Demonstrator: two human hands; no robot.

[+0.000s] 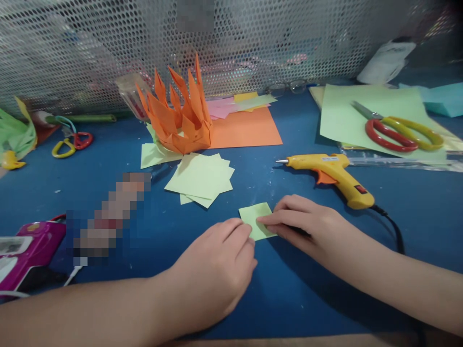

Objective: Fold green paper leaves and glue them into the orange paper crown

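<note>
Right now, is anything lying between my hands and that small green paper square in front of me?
Nothing visible does. Both the left hand and the right hand touch the green paper square; the yellow glue gun lies apart, beyond the right hand.

Nothing is reading clearly from where I'm standing: the yellow glue gun is carrying a small label on its barrel, and the white packet is showing print, both too blurred.

craft workbench | glue gun | scissors | coloured paper sheets | perforated metal screen
</note>
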